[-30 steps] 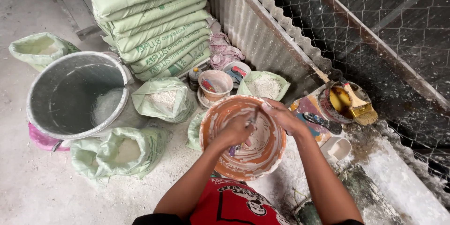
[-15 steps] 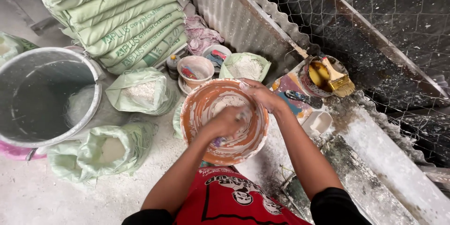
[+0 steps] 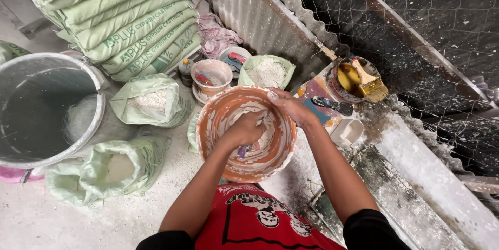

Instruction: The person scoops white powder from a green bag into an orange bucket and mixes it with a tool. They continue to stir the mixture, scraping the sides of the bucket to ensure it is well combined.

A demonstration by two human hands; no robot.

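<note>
Compared with half a second ago, both hands are sitting a touch lower in the view and the bowl has slid toward the middle, though that is mostly the head camera tilting; the grip on the bowl is looking unchanged.

Largest first: stacked pale green sacks [image 3: 125,21] are leaning against the corrugated sheet wall [image 3: 249,10] at the far edge of the floor, and a big grey tub [image 3: 78,78] is sitting toward the left edge. Open bags of white powder [image 3: 150,101] are lying between tub and bowl, within easy reach for scooping.

An orange plaster-smeared bowl [image 3: 247,130] is resting on the concrete floor [image 3: 31,219] right in front of the person. The left hand [image 3: 244,131] is working down inside it, fingers curled shut around something, though what they are holding I cannot tell. The right hand [image 3: 288,107] is pinching the far right rim, fingers closed on it, steadying the bowl.

Beyond, a small cup [image 3: 212,75] and a paint tin with a yellow brush [image 3: 364,81] are standing close by. Room is tight on the far side; open floor is lying mainly toward the near left.
</note>
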